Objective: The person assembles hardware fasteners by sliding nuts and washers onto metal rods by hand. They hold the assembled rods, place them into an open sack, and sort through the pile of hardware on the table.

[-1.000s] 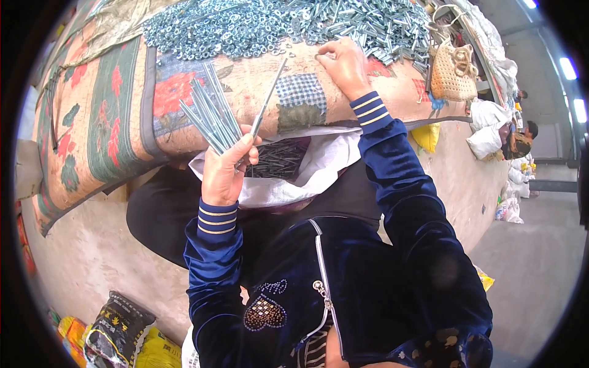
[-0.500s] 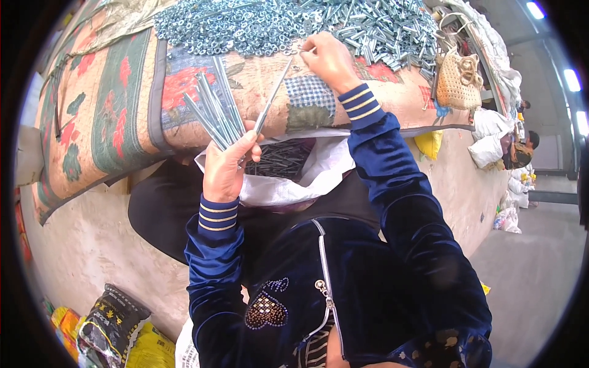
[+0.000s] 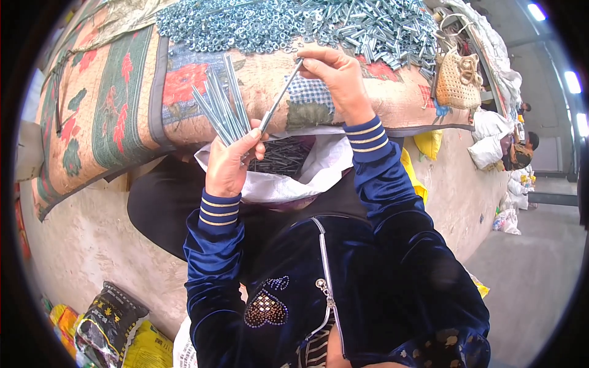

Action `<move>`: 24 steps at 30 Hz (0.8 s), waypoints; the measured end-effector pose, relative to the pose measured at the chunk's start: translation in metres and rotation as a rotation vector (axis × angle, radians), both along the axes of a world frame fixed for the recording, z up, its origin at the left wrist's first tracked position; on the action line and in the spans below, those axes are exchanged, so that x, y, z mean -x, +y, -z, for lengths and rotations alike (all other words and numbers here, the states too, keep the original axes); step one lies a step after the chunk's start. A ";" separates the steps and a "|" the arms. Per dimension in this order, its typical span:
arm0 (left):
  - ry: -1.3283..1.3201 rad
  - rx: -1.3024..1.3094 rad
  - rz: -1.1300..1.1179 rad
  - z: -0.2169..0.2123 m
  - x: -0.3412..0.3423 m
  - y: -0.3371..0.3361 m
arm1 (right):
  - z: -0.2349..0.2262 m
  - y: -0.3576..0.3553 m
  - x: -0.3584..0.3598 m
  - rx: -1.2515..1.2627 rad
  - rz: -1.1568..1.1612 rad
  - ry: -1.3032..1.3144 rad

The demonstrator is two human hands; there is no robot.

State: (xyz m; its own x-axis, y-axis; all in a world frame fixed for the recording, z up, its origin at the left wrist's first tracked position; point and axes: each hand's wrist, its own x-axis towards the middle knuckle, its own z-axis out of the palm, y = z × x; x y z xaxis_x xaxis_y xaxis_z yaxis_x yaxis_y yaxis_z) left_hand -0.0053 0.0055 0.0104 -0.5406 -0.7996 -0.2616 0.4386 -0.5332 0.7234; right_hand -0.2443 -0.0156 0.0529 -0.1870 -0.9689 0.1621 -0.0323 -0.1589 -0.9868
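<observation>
A bundle of long rods (image 3: 222, 105) is gripped in the left hand (image 3: 230, 162), fanned upward and to the left over a floral cloth (image 3: 116, 104). One further rod (image 3: 279, 98) is held by its lower end at the left thumb and by its upper end in the pinched fingers of the right hand (image 3: 337, 76); it slants up to the right, apart from the bundle. Behind both hands, a heap of nuts (image 3: 227, 27) and a heap of bolts (image 3: 374, 27) are spread on the cloth, the right fingertips lying just below the bolts. A white bag (image 3: 307, 178) of dark rods is seen open on the lap, partly covered by the left hand and the right sleeve. A woven basket (image 3: 459, 83) is set at the cloth's right edge. Printed sacks (image 3: 107, 325) lie on the floor at lower left.
</observation>
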 end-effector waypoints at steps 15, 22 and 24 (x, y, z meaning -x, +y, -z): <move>0.063 0.024 -0.161 -0.004 -0.004 -0.002 | 0.031 -0.080 -0.003 0.295 0.489 1.424; 0.054 0.004 -0.092 -0.005 -0.005 -0.001 | 0.027 -0.072 0.015 0.147 0.398 1.220; 0.049 0.014 -0.089 -0.002 -0.005 -0.001 | 0.024 -0.076 0.013 0.246 0.263 1.335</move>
